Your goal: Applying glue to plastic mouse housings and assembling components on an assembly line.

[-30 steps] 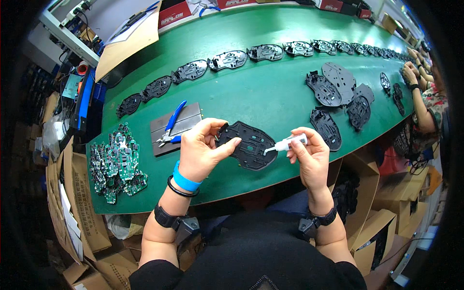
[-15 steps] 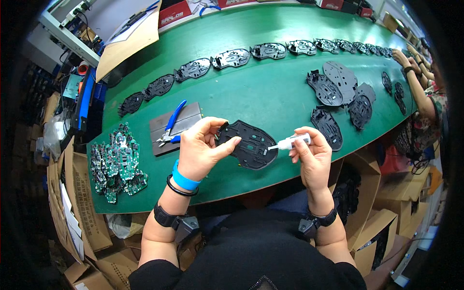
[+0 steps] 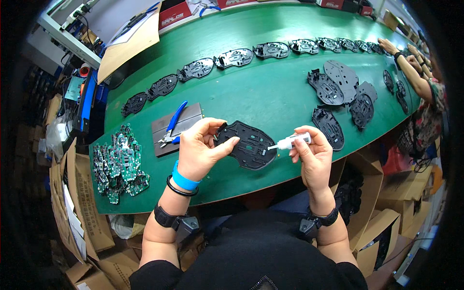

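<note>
My left hand is closed on one edge of a black plastic mouse base, holding it tilted above the table with its moulded inner side showing. A small white dropper bottle lies sideways in my right hand, gripped between thumb and fingers. Its thin nozzle points left, right by the base's rounded end; whether tip and plastic touch I cannot tell. Just behind my left hand, blue-handled cutting pliers rest on a dark grey block.
Green circuit boards are heaped at the left of the green table. More mouse bases form a curved row along the back, and several black shells lie at right. Beyond them a co-worker's hand reaches in. Cardboard boxes stand below the table edge.
My hands, the mouse base and the dropper bottle have hardly moved. The co-worker's hand at the far right has shifted left and away along the row. The table appears slightly farther right.
</note>
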